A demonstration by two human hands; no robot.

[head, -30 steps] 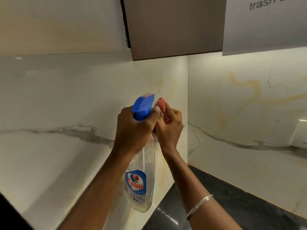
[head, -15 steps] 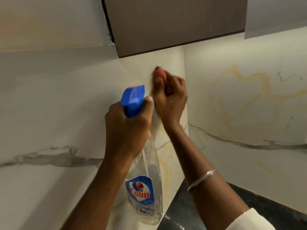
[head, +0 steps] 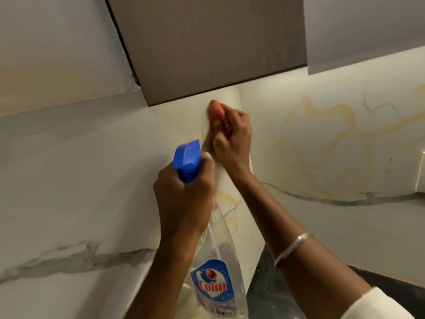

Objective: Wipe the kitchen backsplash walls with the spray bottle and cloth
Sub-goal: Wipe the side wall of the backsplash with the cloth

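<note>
"Colin" in red on blue label [head: 212, 283] of clear spray bottle [head: 218, 261] (smaller print unreadable).

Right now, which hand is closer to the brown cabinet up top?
The right hand. It presses the pink cloth on the wall just under the brown cabinet. The left hand is lower, gripping the spray bottle.
</note>
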